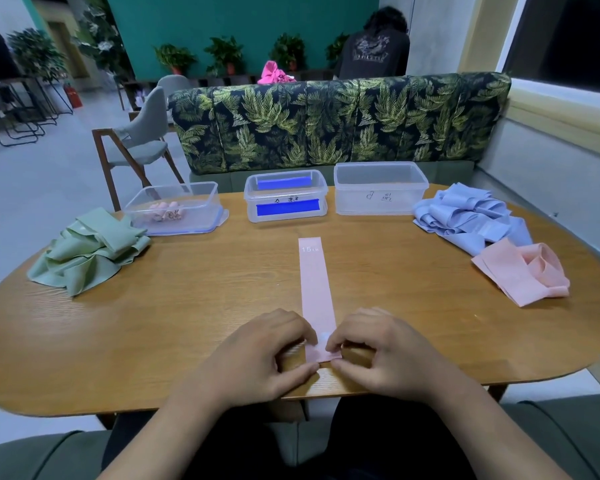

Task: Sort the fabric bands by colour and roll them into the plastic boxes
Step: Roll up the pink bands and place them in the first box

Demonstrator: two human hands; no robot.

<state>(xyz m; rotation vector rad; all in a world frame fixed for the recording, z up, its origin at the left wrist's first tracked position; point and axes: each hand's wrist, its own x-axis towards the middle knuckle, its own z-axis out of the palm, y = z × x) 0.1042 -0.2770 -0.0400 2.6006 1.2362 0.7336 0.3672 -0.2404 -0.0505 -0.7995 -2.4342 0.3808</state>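
On the wooden table (153, 341) I see a pink band (315, 282) lying flat, running from the middle straight toward the near edge. The left hand (257, 355) and right hand (385, 351) flank its near end, both pinching that end with curled fingers.

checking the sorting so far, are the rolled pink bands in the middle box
No, the rolled pink bands lie in the left plastic box, not in the middle box.
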